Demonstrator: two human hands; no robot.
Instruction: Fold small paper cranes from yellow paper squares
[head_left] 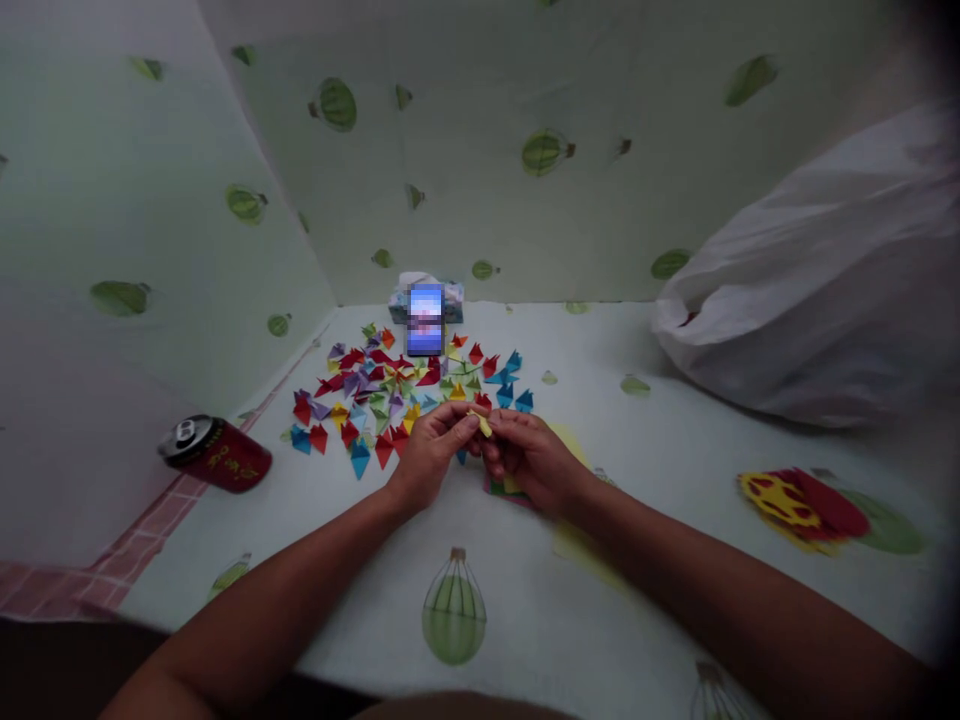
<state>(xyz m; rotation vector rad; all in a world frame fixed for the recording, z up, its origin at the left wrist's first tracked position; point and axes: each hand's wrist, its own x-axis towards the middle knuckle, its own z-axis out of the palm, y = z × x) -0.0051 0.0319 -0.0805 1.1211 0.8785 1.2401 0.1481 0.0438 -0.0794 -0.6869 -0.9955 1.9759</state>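
Note:
Between the fingertips of both hands is a small folded piece of yellow paper (484,426), partly hidden by the fingers. My left hand (435,447) pinches it from the left with thumb and fingers. From the other side my right hand (536,455) grips it, fingers curled. Below the right hand lies a small stack of coloured paper (504,487), mostly covered by that hand. Many folded paper pieces (382,447) in red, blue, yellow, green and purple are spread on the table just beyond the hands.
A phone (425,318) leans against a tissue box (454,300) at the back. To the left a dark red drink can (217,453) stands near the wall. A white plastic bag (810,270) fills the right back; a red and yellow cut-out (802,508) lies at right.

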